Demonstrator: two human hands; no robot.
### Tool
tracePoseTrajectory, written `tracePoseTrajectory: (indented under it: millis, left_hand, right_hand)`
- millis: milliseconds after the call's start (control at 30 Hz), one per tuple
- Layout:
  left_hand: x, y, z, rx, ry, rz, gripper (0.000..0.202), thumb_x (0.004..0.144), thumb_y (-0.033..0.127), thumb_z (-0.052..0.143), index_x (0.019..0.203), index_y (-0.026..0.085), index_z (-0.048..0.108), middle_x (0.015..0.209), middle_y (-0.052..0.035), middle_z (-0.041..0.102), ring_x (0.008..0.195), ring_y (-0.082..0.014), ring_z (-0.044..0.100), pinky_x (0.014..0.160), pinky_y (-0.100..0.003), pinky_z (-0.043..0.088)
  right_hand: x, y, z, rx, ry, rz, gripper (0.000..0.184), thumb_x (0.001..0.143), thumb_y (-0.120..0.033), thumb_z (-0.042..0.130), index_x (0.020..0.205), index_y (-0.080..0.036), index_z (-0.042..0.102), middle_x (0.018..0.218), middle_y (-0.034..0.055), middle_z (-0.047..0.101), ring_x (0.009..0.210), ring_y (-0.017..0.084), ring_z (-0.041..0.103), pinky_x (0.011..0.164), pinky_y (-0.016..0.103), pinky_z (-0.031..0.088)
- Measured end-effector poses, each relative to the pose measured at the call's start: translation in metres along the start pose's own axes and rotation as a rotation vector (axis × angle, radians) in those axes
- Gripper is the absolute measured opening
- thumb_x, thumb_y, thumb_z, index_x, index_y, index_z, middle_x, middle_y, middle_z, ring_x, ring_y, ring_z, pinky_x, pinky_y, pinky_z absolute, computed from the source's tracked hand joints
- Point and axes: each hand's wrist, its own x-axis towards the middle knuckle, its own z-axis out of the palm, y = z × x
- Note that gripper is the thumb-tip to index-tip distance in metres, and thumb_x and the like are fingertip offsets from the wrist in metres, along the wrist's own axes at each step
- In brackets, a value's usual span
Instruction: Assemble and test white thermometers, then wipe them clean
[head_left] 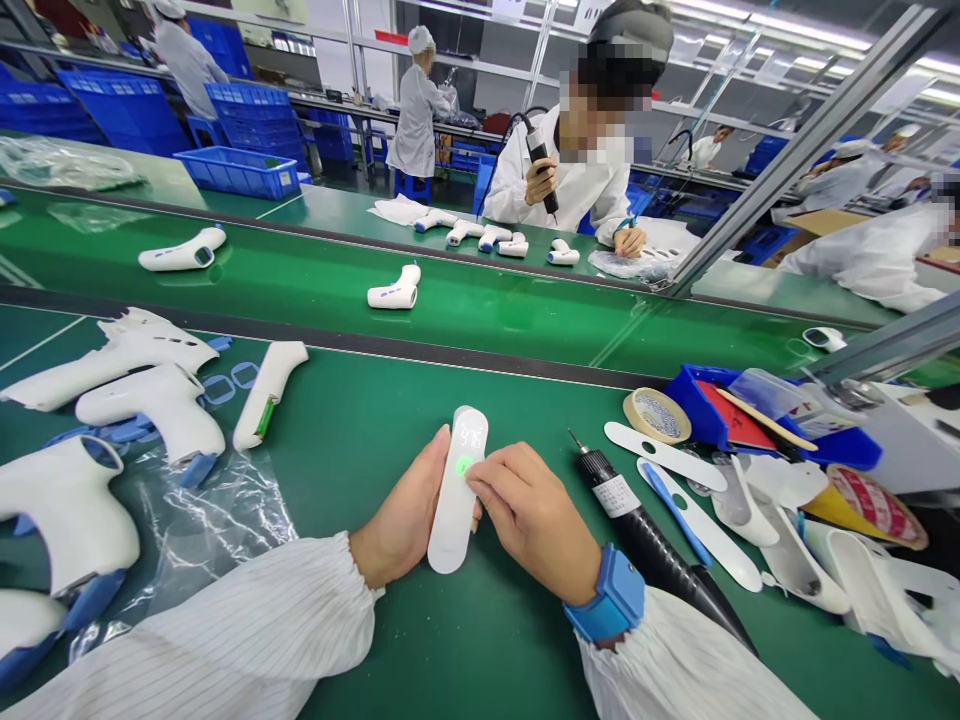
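Note:
My left hand (pixel 405 515) wraps round the side of a slim white thermometer (pixel 457 490) and holds it upright over the green bench. Its display shows digits and a green button glows. My right hand (pixel 529 515) is curled, a fingertip pressing that green button. A blue wristband (pixel 611 595) sits on my right wrist. A black electric screwdriver (pixel 645 535) lies just right of my right hand.
Several white thermometer shells (pixel 127 400) lie at the left on clear plastic. White cover strips (pixel 697 500), a tape roll (pixel 657 415) and a blue tray (pixel 705 405) sit at the right. Finished thermometers (pixel 395 290) rest on the green conveyor. A person (pixel 577 160) across holds a screwdriver.

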Motion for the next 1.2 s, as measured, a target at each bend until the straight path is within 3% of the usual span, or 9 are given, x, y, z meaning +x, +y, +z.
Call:
tracePoseTrajectory:
  millis: [767, 900, 1033, 1200]
  left_hand:
    - [-0.002, 0.0, 0.001, 0.068, -0.006, -0.021, 0.054, 0.085, 0.059, 0.024, 0.069, 0.015, 0.052, 0.049, -0.0009, 0.05, 0.044, -0.0103, 0.047, 0.049, -0.023, 0.038]
    - [-0.001, 0.0, 0.0, 0.07, -0.027, -0.022, 0.055, 0.083, 0.061, 0.026, 0.069, 0.015, 0.052, 0.049, -0.0008, 0.049, 0.045, -0.0104, 0.046, 0.049, -0.023, 0.039]
    - [-0.002, 0.001, 0.001, 0.077, -0.04, -0.009, 0.053, 0.083, 0.061, 0.025, 0.073, 0.016, 0.052, 0.05, -0.0009, 0.05, 0.045, -0.0112, 0.046, 0.049, -0.024, 0.039]
    - [-0.003, 0.002, 0.003, 0.07, -0.019, -0.016, 0.051, 0.083, 0.061, 0.027, 0.077, 0.017, 0.052, 0.051, -0.0007, 0.051, 0.047, -0.0119, 0.047, 0.05, -0.024, 0.039]
  right_hand:
    - [0.0, 0.007, -0.004, 0.106, -0.03, -0.013, 0.014, 0.086, -0.011, 0.048, 0.083, -0.017, 0.06, 0.079, 0.0058, 0.058, 0.075, 0.017, 0.049, 0.067, 0.031, 0.043]
    - [0.001, 0.008, -0.009, 0.313, -0.111, 0.12, 0.014, 0.085, -0.014, 0.05, 0.079, -0.02, 0.061, 0.075, 0.0026, 0.059, 0.073, 0.015, 0.053, 0.069, 0.029, 0.044]
    - [0.001, 0.013, -0.013, 0.491, -0.013, 0.324, 0.007, 0.082, -0.021, 0.056, 0.079, -0.02, 0.062, 0.076, 0.0016, 0.06, 0.071, 0.015, 0.056, 0.066, 0.028, 0.044]
    - [0.001, 0.016, -0.011, 0.526, 0.026, 0.424, 0.009, 0.081, -0.026, 0.058, 0.077, -0.019, 0.063, 0.076, 0.0018, 0.06, 0.071, 0.015, 0.056, 0.065, 0.028, 0.044]
